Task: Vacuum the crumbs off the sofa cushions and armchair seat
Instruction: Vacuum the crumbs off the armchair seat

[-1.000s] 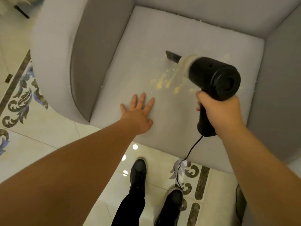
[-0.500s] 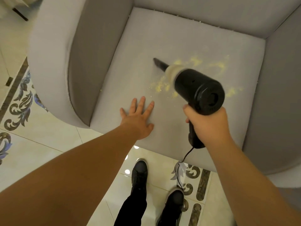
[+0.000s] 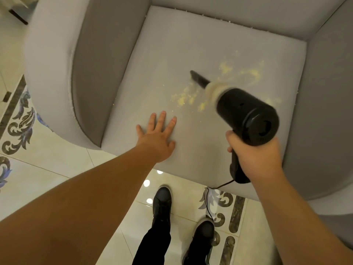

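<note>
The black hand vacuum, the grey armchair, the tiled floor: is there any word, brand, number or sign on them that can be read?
None can be read.
Handheld vacuum, gripped by the right hand: plain black body, blurred by motion; no lettering shows.
Armchair seat, under the flat left hand: plain grey fabric with yellow crumbs.
Floor tiles: scroll ornament only, no writing.

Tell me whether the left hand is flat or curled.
Flat: the left hand lies palm down on the seat, fingers straight and spread.
</note>
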